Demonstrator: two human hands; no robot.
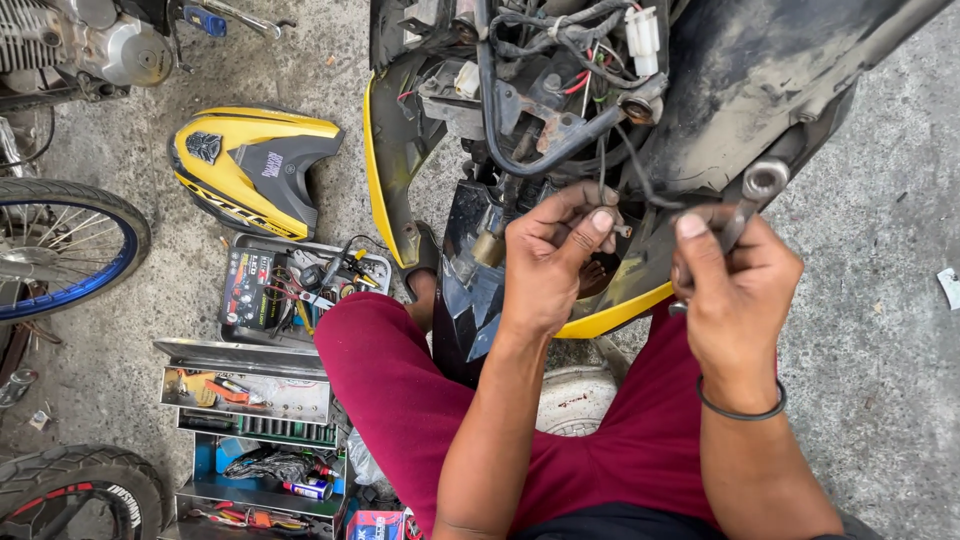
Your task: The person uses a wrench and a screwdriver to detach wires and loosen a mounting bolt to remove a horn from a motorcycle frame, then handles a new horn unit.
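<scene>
Looking down from the head camera, the view ran from a blue-rimmed spoked wheel point(60, 250) at the far left, past a detached yellow-and-black fairing panel point(250, 165) lying on the concrete floor point(880, 300), to an open tiered metal toolbox point(255, 400) beside the person's left knee, its trays full of small tools. Further right stood the stripped front of a yellow scooter point(600, 120), its wiring loom point(570, 60) and bracket exposed. The left hand point(550, 265) was raised against this opening, thumb and forefinger pinched on a small bolt point(624, 231), the remaining fingers curled loosely; the bolt's long axis lay roughly level, its free end directed rightward toward the other hand. The right hand point(735, 290), wearing a dark band at the wrist, was closed around the shank of a ring spanner point(752, 195), thumb pressed along the top. The spanner's long axis ran upward and to the right, away from the palm, ending in a round ring head resting against the dark underside of the body panel. The bolt therefore lay just left of the spanner's grip and lower than its ring, with the left hand nearer the exposed bracket and the right hand nearer the panel edge. Both forearms rose from the lap, over dark red trousers point(400, 390), wrists slightly bent back. Whether the bolt was seated in a thread could not be told.
</scene>
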